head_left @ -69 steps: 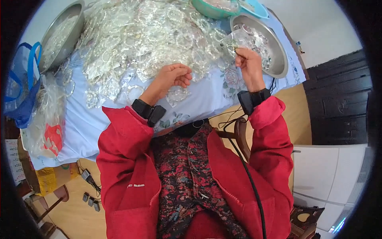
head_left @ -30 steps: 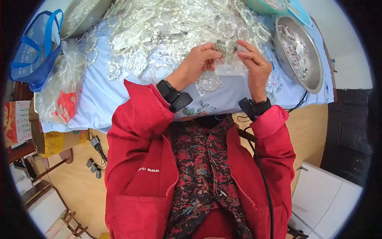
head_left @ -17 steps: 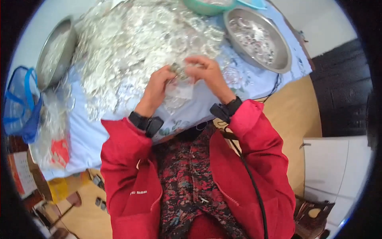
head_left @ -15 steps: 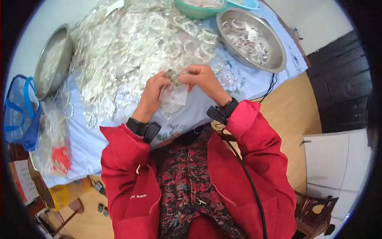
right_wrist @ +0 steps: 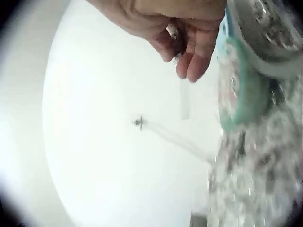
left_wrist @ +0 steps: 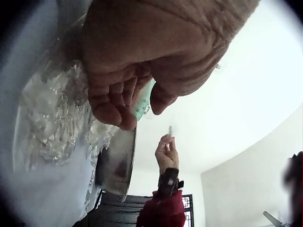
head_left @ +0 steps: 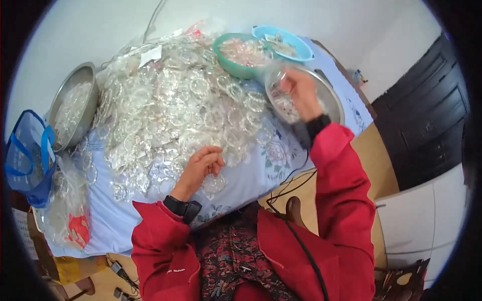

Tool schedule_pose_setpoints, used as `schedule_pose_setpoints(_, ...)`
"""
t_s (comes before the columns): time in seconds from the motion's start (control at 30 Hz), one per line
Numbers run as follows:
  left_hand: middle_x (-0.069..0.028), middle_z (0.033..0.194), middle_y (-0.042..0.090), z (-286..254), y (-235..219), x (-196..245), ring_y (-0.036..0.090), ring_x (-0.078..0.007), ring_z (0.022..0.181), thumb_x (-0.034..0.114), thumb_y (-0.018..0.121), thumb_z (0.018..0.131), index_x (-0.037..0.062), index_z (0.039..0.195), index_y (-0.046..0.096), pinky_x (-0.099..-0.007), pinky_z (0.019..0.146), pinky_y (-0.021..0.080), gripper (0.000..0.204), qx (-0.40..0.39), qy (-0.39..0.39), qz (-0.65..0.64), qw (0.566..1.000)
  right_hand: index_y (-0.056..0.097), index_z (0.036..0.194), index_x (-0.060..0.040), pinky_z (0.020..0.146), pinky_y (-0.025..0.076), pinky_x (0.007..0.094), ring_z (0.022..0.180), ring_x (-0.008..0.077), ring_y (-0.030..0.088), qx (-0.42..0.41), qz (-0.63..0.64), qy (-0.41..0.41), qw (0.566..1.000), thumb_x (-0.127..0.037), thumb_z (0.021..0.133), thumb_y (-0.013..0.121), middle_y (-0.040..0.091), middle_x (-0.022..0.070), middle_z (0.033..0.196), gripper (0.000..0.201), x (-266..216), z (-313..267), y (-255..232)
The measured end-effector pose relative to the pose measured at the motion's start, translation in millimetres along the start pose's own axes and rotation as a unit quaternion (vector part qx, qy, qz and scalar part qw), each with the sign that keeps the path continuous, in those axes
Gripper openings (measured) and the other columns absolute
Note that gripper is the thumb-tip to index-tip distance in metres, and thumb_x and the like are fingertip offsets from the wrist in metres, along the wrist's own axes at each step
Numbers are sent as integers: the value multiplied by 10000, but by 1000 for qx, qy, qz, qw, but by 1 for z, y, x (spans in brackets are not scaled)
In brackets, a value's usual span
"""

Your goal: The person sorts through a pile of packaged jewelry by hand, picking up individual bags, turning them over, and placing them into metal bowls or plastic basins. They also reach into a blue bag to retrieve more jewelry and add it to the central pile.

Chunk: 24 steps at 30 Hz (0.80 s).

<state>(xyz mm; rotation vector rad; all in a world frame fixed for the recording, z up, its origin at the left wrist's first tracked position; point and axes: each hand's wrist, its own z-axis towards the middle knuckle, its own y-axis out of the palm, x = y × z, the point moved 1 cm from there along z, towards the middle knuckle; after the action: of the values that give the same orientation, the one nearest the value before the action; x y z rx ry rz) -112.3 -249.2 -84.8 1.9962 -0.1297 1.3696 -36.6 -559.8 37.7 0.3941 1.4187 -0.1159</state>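
My right hand (head_left: pixel 301 93) is raised over the steel basin (head_left: pixel 337 103) at the right, blurred by motion. Its thumb and fingers pinch a small clear plastic bag (right_wrist: pixel 185 101), with a dark, shiny piece showing between the fingers in the right wrist view. My left hand (head_left: pixel 201 168) hovers at the front edge of a heap of clear-bagged bracelets (head_left: pixel 170 105). Its fingers curl loosely and hold nothing. A single bagged bracelet (head_left: pixel 215 184) lies on the flowered cloth just below the left hand.
A green bowl (head_left: pixel 219 59) and a light blue basket (head_left: pixel 307 52) stand behind the basin. Another steel basin (head_left: pixel 90 108) leans at the left, near a blue bag (head_left: pixel 30 183) and a plastic sack (head_left: pixel 63 200). Black cables (head_left: pixel 288 183) hang by the table's front edge.
Both hands were together at a beaded piece and a clear bag over the heap's front. The right hand has since swung right and away over the basin; the left stays near the heap.
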Motion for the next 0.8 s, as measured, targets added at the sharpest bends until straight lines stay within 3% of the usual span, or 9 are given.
schedule_pose_setpoints(0.03, -40, 781, 586, -1, 1, -1, 526, -103, 635, 130, 486, 887, 18, 1055, 525, -227, 589, 432, 206, 3, -14, -4, 1000, 578, 920, 50, 585, 516, 276, 671, 192, 626, 19, 17, -43, 999, -140, 861, 565, 609, 107, 783, 199, -9, 29, -3)
schedule_pose_setpoints(0.1, -43, 790, 588, 0, 0, -1, 530, -105, 642, 126, 491, 885, 16, 1057, 525, -230, 595, 436, 207, 0, -15, -4, 1000, 525, 1033, 83, 667, 533, 289, 780, 207, 632, 70, 127, -9, 989, -143, 879, 543, 602, 130, 926, 274, -12, 87, -17)
schedule_pose_setpoints(0.17, -48, 807, 590, 0, -2, -2, 537, -109, 656, 118, 500, 880, 13, 1061, 527, -235, 607, 444, 212, -9, -23, -5, 1000, 507, 1066, 88, 687, 534, 294, 803, 204, 628, 51, 104, -1, 993, -140, 881, 541, 594, 135, 966, 296, -10, 84, -13)
schedule_pose_setpoints(0.27, -52, 828, 591, -2, -2, -2, 544, -112, 670, 117, 503, 878, 8, 1068, 528, -243, 621, 452, 221, -9, -21, 0, 1000, 471, 1130, 98, 726, 536, 304, 849, 200, 620, -1, 49, 38, 998, -135, 884, 535, 578, 146, 1048, 345, 9, 60, 10)
schedule_pose_setpoints(0.37, -56, 853, 592, 0, -7, -7, 552, -116, 686, 115, 511, 874, 4, 1076, 527, -250, 636, 460, 231, -12, -18, 7, 1000, 506, 1125, 74, 713, 531, 291, 813, 182, 626, -115, -76, 66, 988, -134, 877, 544, 607, 125, 1020, 326, 30, 9, 31)
schedule_pose_setpoints(0.5, -59, 874, 598, 1, -9, -13, 558, -116, 698, 107, 527, 863, 2, 1079, 531, -250, 649, 464, 241, -30, -11, 9, 999, 565, 1077, 41, 702, 524, 274, 754, 159, 627, -176, -161, 113, 965, -140, 864, 564, 635, 99, 954, 279, 56, -40, 54)
schedule_pose_setpoints(0.7, -60, 871, 608, -5, -10, -2, 559, -110, 701, 105, 541, 852, 1, 1067, 546, -240, 658, 460, 239, -32, -2, -7, 999, 608, 1013, 30, 668, 504, 249, 688, 137, 613, -240, -166, 104, 951, -139, 848, 586, 648, 76, 894, 237, 77, -89, 62)
schedule_pose_setpoints(0.77, -56, 851, 615, -6, -14, 15, 557, -103, 697, 108, 548, 845, 1, 1043, 567, -227, 658, 455, 225, -5, 73, 7, 997, 610, 1010, 32, 647, 493, 245, 682, 126, 606, -258, -192, 78, 944, -143, 846, 593, 646, 72, 899, 240, 77, -101, 62)
schedule_pose_setpoints(0.8, -56, 851, 615, -6, -17, 21, 557, -103, 697, 108, 548, 845, 1, 1043, 567, -227, 658, 455, 225, 1, 67, 6, 998, 610, 1010, 32, 647, 493, 245, 682, 126, 606, -260, -188, 86, 943, -143, 846, 593, 646, 72, 899, 240, 80, -108, 61)
